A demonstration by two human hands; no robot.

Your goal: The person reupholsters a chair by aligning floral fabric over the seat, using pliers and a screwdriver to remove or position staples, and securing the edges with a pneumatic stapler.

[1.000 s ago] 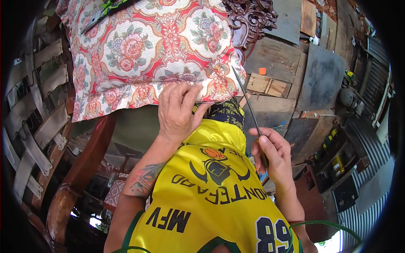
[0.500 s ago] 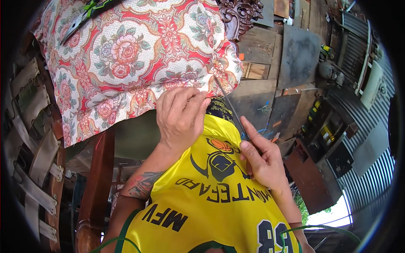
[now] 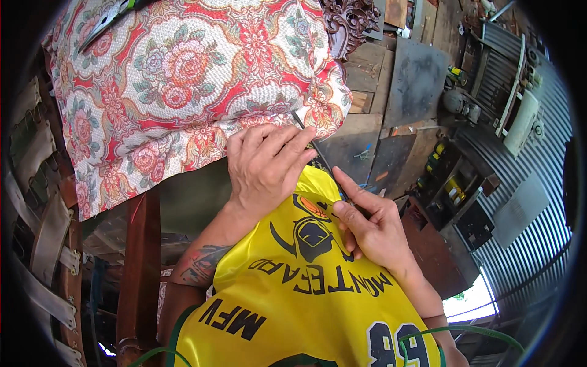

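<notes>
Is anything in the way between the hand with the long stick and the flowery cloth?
Only the left hand. It rests at the edge of the flowery cloth, fingertips right by the dark rod that the right hand holds. Whether they touch it, I can't tell. The rod's tip shows against the cloth.

Head-worn fisheye view — from above, facing steeply down, near the hands (image 3: 264,161), straight edges bowed

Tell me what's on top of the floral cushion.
On the floral cushion: pliers, cut off by the picture's upper edge; the left hand and the tip of a thin dark rod are at its near edge. What the hand covers is hidden.
</notes>
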